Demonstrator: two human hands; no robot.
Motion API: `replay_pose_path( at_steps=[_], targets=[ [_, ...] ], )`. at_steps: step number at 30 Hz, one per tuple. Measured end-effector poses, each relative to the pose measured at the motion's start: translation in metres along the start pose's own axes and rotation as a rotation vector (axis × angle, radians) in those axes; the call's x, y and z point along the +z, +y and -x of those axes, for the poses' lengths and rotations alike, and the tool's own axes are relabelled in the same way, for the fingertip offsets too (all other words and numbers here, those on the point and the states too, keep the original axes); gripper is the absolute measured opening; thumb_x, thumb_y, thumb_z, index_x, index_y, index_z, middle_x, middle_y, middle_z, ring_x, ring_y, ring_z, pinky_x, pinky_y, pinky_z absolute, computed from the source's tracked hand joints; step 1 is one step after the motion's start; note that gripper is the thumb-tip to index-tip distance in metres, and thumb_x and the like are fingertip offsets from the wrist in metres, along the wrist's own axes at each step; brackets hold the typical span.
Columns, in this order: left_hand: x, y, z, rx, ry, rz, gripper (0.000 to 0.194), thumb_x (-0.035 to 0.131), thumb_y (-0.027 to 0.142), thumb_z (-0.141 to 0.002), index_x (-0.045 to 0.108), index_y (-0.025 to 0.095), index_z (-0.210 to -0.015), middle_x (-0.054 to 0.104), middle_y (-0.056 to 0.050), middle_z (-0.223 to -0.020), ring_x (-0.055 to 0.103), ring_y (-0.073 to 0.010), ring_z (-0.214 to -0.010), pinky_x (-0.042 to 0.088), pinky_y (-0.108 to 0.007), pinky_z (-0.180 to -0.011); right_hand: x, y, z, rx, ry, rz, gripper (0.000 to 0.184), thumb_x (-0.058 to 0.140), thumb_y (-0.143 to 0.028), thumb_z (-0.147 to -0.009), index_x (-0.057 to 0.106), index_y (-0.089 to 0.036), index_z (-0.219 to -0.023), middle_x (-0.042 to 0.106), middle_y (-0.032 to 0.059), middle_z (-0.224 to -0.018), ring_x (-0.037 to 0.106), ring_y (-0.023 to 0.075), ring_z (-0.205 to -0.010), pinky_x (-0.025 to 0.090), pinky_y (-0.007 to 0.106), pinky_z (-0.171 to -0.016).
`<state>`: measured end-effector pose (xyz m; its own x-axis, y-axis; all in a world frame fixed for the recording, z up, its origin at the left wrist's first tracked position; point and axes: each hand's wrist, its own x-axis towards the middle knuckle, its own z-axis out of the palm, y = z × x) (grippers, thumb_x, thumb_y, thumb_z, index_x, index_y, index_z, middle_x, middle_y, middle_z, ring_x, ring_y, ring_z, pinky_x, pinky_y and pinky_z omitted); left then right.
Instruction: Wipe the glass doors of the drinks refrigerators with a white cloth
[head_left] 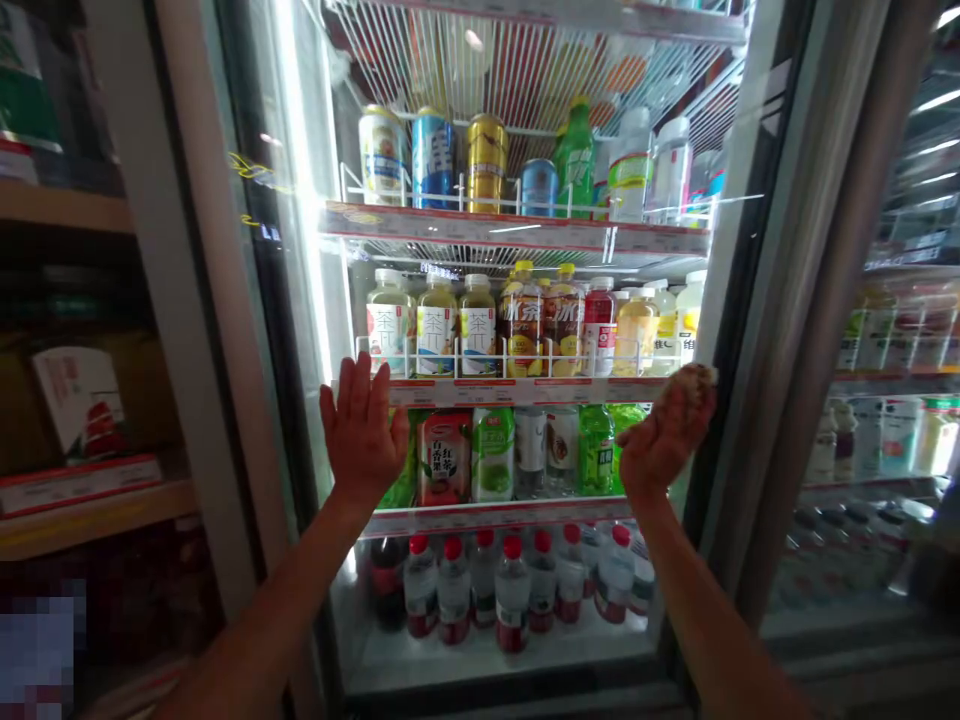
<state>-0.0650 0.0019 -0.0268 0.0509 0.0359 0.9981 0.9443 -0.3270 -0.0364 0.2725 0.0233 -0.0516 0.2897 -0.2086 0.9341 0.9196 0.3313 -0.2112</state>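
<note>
Raised in front of a lit drinks fridge, my left hand (365, 425) has its fingers stretched upward and nothing in it. It appears level with the glass of the fridge door, though I cannot tell whether it touches. My right hand (654, 455) is closed around a crumpled, light-brown cloth (688, 393) at the right side of the same door. Behind the hands is the shelf edge with price labels (491, 392). Tea bottles (436, 325) stand above it, and a red drink carton (444, 455) and green bottles (597, 450) below.
Cans (487, 165) and a green bottle (576, 160) line the upper shelf. Several red-capped bottles (513, 595) stand on the fridge floor. A metal door frame (810, 300) runs up the right, with another fridge beyond. Goods shelves (75, 490) are at left.
</note>
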Motion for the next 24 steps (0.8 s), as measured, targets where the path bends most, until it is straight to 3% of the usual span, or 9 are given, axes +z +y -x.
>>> replay_pose_path(
  at_steps=[3,5,8,12,15,18,20,22,24],
  targets=[
    [-0.001,0.000,0.000,0.015,0.001,-0.020,0.061,0.043,0.029,-0.088,0.020,0.021,-0.144,0.023,-0.009,-0.149,0.015,-0.0217,-0.140,0.009,-0.045,-0.114,0.001,-0.059,0.021,-0.209,-0.193,-0.060,0.060,0.040,-0.017,-0.085,0.027,-0.028,-0.142,0.019,0.0089,-0.151,0.026,0.0298,-0.137,0.031,0.054,-0.105],
    [-0.002,-0.001,0.000,0.018,0.000,-0.018,0.060,0.043,0.029,-0.088,0.022,0.021,-0.143,0.022,-0.009,-0.149,0.015,-0.0212,-0.140,0.009,-0.045,-0.114,-0.002,-0.081,0.032,-0.361,-0.325,-0.098,0.061,0.042,-0.017,-0.085,0.025,-0.031,-0.142,0.019,0.0071,-0.152,0.026,0.0278,-0.137,0.029,0.052,-0.107],
    [-0.002,-0.001,0.001,0.010,0.005,-0.008,0.058,0.042,0.029,-0.088,0.024,0.022,-0.142,0.024,-0.008,-0.149,0.016,-0.0200,-0.140,0.010,-0.043,-0.114,-0.008,-0.055,0.025,-0.378,-0.294,-0.072,0.060,0.043,-0.017,-0.084,0.028,-0.032,-0.141,0.020,0.0065,-0.151,0.030,0.0271,-0.135,0.028,0.053,-0.107],
    [0.000,0.001,0.001,-0.002,0.014,-0.011,0.058,0.042,0.029,-0.088,0.024,0.021,-0.143,0.025,-0.008,-0.149,0.016,-0.0202,-0.140,0.009,-0.044,-0.114,-0.007,0.004,-0.002,-0.068,-0.023,0.043,0.054,0.039,-0.016,-0.084,0.037,-0.022,-0.137,0.026,0.0130,-0.148,0.033,0.0301,-0.133,0.033,0.056,-0.102],
    [0.000,0.001,0.001,-0.003,0.018,-0.010,0.059,0.042,0.029,-0.088,0.022,0.022,-0.143,0.023,-0.008,-0.149,0.015,-0.0201,-0.140,0.008,-0.045,-0.114,-0.002,-0.020,0.005,-0.042,-0.047,0.007,0.056,0.038,-0.016,-0.084,0.033,-0.025,-0.139,0.021,0.0112,-0.150,0.029,0.0317,-0.135,0.034,0.056,-0.101],
    [0.000,0.000,0.002,0.004,0.009,-0.010,0.060,0.042,0.028,-0.088,0.021,0.023,-0.143,0.022,-0.008,-0.149,0.015,-0.0199,-0.140,0.009,-0.045,-0.114,0.001,-0.081,0.034,-0.250,-0.254,-0.104,0.062,0.040,-0.017,-0.085,0.023,-0.032,-0.142,0.018,0.0066,-0.152,0.027,0.0299,-0.136,0.031,0.055,-0.104],
    [-0.001,-0.001,0.002,0.016,0.012,-0.019,0.059,0.042,0.028,-0.088,0.022,0.023,-0.143,0.023,-0.008,-0.149,0.015,-0.0199,-0.140,0.009,-0.044,-0.114,0.000,-0.103,0.047,-0.366,-0.357,-0.141,0.063,0.041,-0.018,-0.085,0.020,-0.034,-0.143,0.022,0.0055,-0.151,0.030,0.0278,-0.135,0.029,0.052,-0.107],
    [-0.001,-0.001,0.004,0.032,0.014,-0.033,0.059,0.042,0.027,-0.088,0.022,0.022,-0.143,0.023,-0.008,-0.149,0.015,-0.0199,-0.140,0.010,-0.044,-0.114,-0.002,-0.095,0.046,-0.369,-0.360,-0.117,0.064,0.042,-0.018,-0.085,0.020,-0.035,-0.142,0.023,0.0051,-0.151,0.031,0.0269,-0.135,0.027,0.052,-0.108],
    [-0.001,-0.001,0.004,0.037,0.008,-0.041,0.059,0.041,0.026,-0.088,0.021,0.021,-0.143,0.022,-0.009,-0.149,0.014,-0.0202,-0.140,0.010,-0.044,-0.114,-0.002,-0.066,0.033,-0.253,-0.250,-0.051,0.063,0.041,-0.017,-0.085,0.021,-0.036,-0.142,0.019,0.0048,-0.152,0.029,0.0278,-0.136,0.026,0.054,-0.107]
  ],
)
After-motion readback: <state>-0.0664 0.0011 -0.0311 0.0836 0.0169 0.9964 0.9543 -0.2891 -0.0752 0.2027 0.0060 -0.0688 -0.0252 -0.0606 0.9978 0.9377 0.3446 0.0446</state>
